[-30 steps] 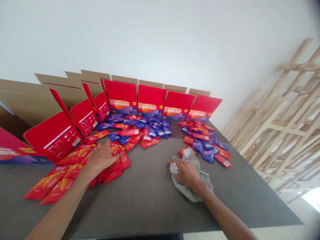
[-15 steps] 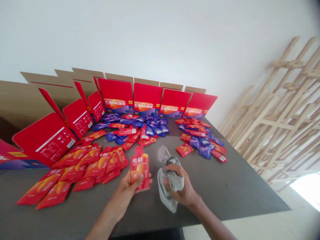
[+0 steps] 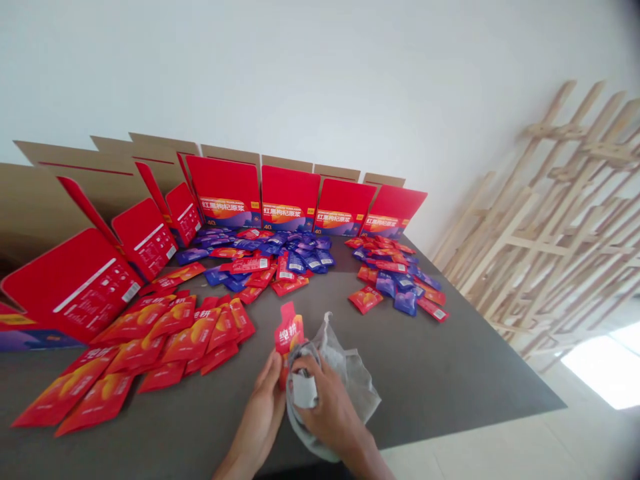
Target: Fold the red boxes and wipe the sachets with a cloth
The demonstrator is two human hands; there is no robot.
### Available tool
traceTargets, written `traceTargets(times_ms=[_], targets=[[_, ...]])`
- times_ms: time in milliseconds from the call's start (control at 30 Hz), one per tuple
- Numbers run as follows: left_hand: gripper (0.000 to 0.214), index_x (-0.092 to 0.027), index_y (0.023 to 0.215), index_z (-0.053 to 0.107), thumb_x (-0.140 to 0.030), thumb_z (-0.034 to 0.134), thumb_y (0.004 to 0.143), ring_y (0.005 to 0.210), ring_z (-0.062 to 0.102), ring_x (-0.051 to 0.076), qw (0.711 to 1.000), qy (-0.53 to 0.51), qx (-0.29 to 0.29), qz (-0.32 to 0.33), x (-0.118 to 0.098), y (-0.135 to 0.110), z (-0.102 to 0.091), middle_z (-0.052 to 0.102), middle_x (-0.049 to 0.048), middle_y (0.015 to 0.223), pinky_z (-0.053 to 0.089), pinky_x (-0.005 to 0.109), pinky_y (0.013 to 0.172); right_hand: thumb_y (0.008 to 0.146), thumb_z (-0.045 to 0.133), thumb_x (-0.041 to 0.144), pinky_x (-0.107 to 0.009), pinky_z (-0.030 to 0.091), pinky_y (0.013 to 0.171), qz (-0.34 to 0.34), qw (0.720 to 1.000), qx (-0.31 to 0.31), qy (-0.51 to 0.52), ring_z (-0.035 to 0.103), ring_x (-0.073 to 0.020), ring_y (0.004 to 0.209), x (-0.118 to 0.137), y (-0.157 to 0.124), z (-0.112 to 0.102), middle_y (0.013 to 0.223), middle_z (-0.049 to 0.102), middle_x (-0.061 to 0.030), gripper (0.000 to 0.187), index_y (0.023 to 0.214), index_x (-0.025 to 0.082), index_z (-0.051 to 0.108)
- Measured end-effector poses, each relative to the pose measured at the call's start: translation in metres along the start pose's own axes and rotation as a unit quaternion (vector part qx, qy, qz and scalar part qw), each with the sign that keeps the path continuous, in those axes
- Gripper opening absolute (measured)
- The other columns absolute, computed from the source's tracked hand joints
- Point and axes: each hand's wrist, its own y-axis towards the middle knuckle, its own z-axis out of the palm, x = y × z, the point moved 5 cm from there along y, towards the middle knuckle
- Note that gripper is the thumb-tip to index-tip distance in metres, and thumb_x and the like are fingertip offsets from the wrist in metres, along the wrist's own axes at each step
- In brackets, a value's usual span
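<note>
Between my two hands stands a red pouch (image 3: 289, 331) with a narrow top and an orange fruit print. My left hand (image 3: 263, 403) grips its lower left side. A bunched grey cloth (image 3: 357, 383) is held in my right hand (image 3: 325, 397), whose fingers curl into it. The cloth lies against the right side of the pouch and covers its lower part. To the left, several like red pouches (image 3: 193, 337) lie in overlapping rows on the dark grey table (image 3: 425, 380).
Red boxes with raised lids (image 3: 225, 193) line the wall and the left side. In front of them lies a mixed heap of purple and red pouches (image 3: 270, 253). Another mixed heap (image 3: 400, 273) is at the right. Wooden easels (image 3: 545, 233) lean beyond the table's right edge.
My right hand has moved left with the cloth and brought it against the pouch. The pouch has turned slightly, and the view has shifted a little.
</note>
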Motion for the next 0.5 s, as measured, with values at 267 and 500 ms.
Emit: traceTargets(times_ms=[267,500], targets=[[0.059,-0.022,0.123,0.076,-0.063,0.077,0.081,0.150,0.043,0.034,0.975,0.193,0.101,0.041,0.013,0.001,0.011,0.067,0.0125,0.143,0.025,0.048,0.128,0.092,0.055,0.011,-0.032,0.048,0.087,0.011,0.988,-0.150,-0.027,0.061,-0.0207,0.095,-0.013,0.026,-0.043,0.108,0.061,-0.0055,0.029,0.117,0.025,0.058],[0.039,-0.018,0.107,0.073,-0.045,0.080,0.079,0.108,0.073,0.028,0.995,0.091,0.033,0.013,-0.015,0.039,0.035,0.080,0.0096,0.105,0.057,0.040,0.095,0.098,0.059,0.039,-0.034,0.050,0.091,-0.003,0.969,-0.229,0.094,0.061,-0.0204,0.094,-0.026,0.076,-0.083,0.101,0.063,-0.0046,0.020,0.109,0.023,0.057]])
